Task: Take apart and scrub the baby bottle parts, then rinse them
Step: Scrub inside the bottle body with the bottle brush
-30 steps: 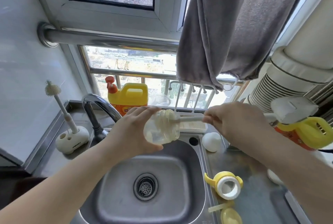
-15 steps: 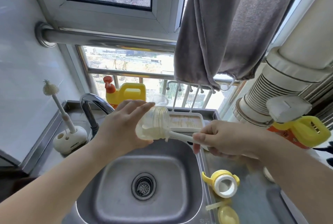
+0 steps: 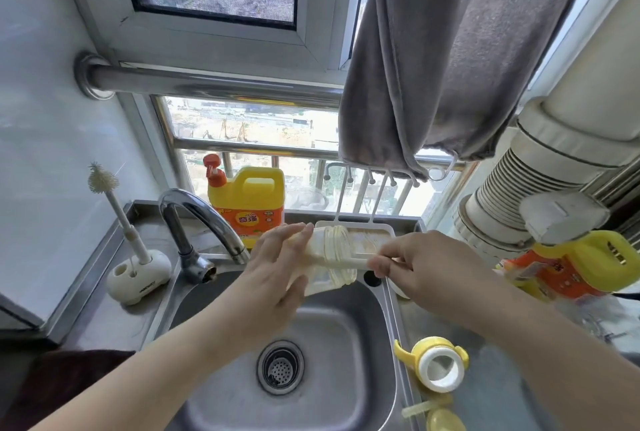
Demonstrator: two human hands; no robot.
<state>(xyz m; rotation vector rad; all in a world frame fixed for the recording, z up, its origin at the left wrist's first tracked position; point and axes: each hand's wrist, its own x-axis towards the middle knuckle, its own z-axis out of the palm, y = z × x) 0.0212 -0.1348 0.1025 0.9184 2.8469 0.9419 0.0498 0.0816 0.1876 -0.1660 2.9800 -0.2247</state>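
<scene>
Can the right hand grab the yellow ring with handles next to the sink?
Probably not yet. The right hand is busy holding the brush handle in the bottle. The yellow ring sits uncovered on the counter just below that arm, so once the brush is dropped, nothing blocks it.

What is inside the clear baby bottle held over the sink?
A white brush handle enters the mouth of the clear plastic baby bottle, pinched by the right hand. The left hand covers the bottle's base, so the brush head is unclear.

"奇强" on orange label of yellow detergent jug (image 3: 250, 206); other print unreadable.
</scene>
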